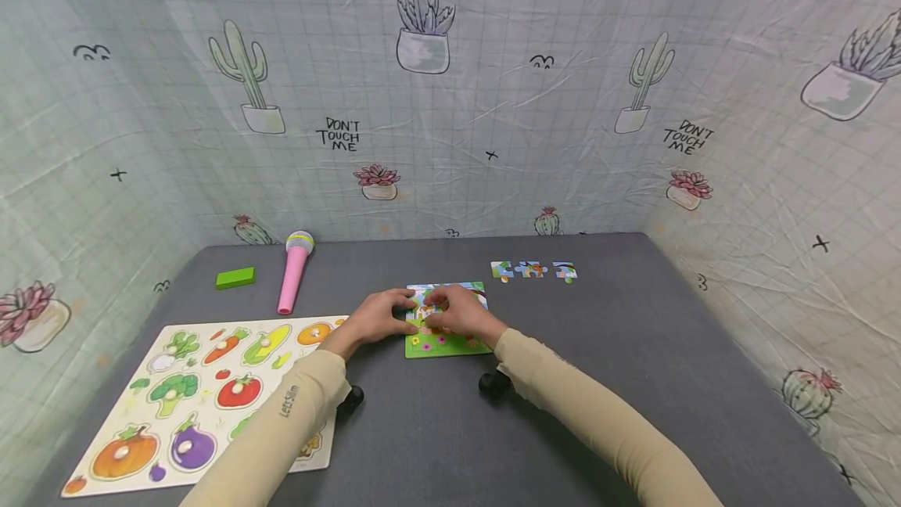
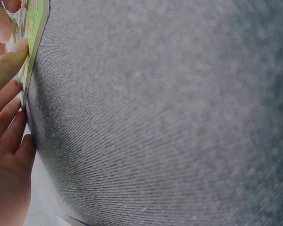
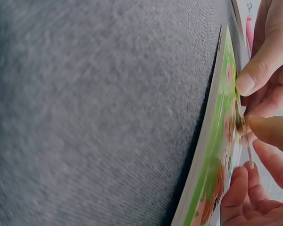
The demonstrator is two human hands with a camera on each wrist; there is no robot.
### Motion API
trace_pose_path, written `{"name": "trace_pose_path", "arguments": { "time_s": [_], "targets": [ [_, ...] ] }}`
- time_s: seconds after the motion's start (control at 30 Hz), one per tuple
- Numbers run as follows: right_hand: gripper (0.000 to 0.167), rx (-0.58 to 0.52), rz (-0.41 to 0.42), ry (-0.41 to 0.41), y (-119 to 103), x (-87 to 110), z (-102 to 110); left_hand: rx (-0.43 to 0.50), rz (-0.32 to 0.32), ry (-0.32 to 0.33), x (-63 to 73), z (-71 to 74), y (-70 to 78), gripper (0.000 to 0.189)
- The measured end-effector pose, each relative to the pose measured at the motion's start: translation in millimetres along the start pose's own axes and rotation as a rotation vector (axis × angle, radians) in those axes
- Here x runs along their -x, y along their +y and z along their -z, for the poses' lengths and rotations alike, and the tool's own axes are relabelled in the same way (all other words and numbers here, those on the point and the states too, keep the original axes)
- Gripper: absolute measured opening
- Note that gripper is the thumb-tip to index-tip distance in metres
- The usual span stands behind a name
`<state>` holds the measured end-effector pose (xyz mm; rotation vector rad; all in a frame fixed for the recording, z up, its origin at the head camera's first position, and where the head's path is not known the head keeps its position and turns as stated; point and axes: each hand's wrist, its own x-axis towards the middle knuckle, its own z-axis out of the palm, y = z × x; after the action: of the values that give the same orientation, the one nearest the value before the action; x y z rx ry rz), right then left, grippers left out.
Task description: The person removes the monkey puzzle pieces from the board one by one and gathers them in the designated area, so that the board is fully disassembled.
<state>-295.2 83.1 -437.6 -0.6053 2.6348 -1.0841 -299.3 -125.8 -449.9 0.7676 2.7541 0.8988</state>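
A small jigsaw puzzle board (image 1: 422,349) with a green lower part and colourful picture lies on the table. My left hand (image 1: 380,316) lies along its left edge, thumb pressing on the face and fingers (image 2: 10,134) fairly straight beside the rim. Over the board's middle, my right hand (image 1: 461,311) pinches a thin puzzle piece (image 3: 248,148) between thumb and fingertips. That piece stands tilted against the board's surface, one end close to the left thumb. From the head view, the fingers hide most of the piece and the centre of the picture.
Behind the board to the right lie a few loose puzzle pieces (image 1: 531,269). A large vegetable peg board (image 1: 246,327) fills the left side, partly under the left forearm. Beyond it are a pink toy microphone (image 1: 292,276) and a green block (image 1: 235,278). Printed curtains surround the table.
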Motion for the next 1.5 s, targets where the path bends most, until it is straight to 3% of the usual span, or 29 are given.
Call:
{"name": "trace_pose_path", "arguments": {
  "time_s": [0.2,0.57,0.9,1.5],
  "targets": [
    [0.025,0.017,0.1,-0.002,-1,2.3,0,-0.008,-0.004,0.001,0.3,-0.1,-0.8,0.048],
    [0.026,-0.097,-0.063,-0.036,3,10.3,14,0.005,-0.011,0.016,-0.7,-0.8,0.4,0.046],
    [0.023,0.019,0.079,-0.035,18,8.8,13,0.021,-0.024,-0.03,-0.5,0.4,-3.8,0.044],
    [0.024,0.014,0.037,-0.018,13,10.7,13,0.015,-0.002,-0.044,-2.7,1.1,-3.2,0.043]
  ]
}}
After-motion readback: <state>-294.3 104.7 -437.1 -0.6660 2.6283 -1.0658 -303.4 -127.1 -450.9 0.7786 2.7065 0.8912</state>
